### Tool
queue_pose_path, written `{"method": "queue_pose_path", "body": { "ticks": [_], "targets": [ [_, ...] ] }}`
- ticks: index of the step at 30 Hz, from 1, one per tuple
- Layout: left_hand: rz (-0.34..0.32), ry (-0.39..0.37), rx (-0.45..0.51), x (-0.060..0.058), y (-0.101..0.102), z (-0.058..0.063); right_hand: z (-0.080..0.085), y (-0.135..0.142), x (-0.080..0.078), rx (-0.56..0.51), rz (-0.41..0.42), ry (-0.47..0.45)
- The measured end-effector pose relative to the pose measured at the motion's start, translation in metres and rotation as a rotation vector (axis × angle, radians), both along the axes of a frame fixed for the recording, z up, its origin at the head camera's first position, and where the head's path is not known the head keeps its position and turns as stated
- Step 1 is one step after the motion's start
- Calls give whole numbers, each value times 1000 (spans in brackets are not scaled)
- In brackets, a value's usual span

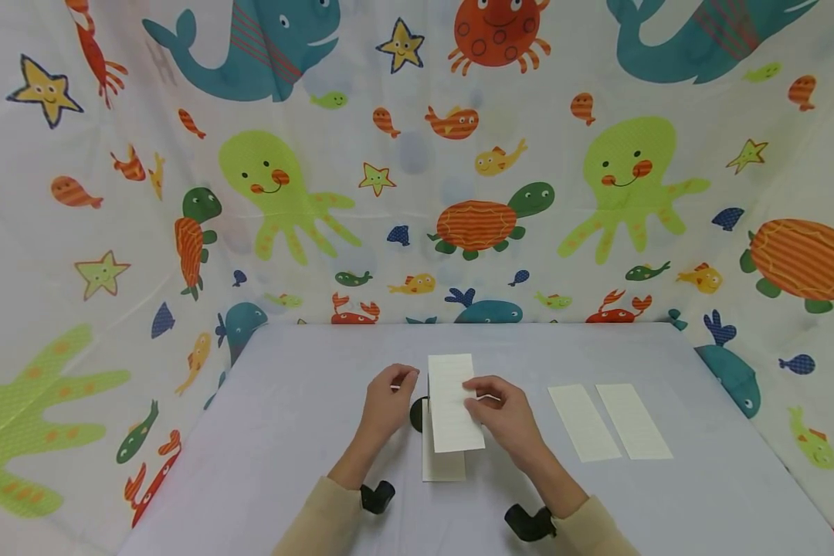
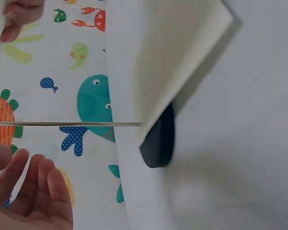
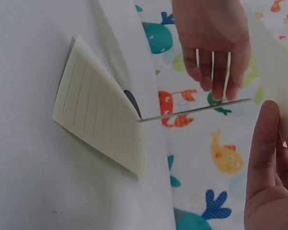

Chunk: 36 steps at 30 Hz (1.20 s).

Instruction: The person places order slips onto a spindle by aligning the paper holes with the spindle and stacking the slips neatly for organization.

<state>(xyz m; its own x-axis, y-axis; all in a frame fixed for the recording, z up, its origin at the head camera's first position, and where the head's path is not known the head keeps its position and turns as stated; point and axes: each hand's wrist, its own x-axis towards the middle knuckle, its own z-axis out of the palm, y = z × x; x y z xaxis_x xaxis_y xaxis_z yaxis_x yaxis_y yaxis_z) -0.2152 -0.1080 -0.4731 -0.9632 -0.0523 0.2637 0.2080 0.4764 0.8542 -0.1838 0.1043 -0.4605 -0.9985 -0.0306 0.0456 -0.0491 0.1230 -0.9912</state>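
Note:
A metal spike (image 2: 72, 124) rises from a round black base (image 1: 417, 415) on the table. One lined cream paper slip (image 3: 93, 103) sits low on the spike, tilted against the base. Higher up, my right hand (image 1: 507, 417) pinches another lined paper slip (image 1: 452, 401) by its right edge, between thumb and fingers. In the head view this slip covers the spike and part of the lower one. My left hand (image 1: 388, 398) hovers left of the held slip near the spike's upper end, its fingers loosely bent with nothing in them.
Two more lined slips, a nearer one (image 1: 584, 423) and a farther one (image 1: 634, 422), lie side by side on the right of the white table (image 1: 271, 432). Behind the table hangs a sea-animal printed cloth (image 1: 403, 293). Black wrist cameras sit at both sleeves.

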Motion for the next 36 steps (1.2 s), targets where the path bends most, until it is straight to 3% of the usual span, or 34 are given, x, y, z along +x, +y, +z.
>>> {"method": "queue_pose_path", "body": {
  "ticks": [8,13,19,36],
  "targets": [
    [-16,-6,104,-5,6,18,-1,-6,-2,29,4,30],
    [-26,-81,129,-9,11,24,-2,-9,-3,68,-1,37],
    [-1,-160,132,-13,14,23,-5,-10,-4,83,-8,23],
    [29,-165,135,-12,11,21,-2,-14,-4,92,14,18]
  ]
}}
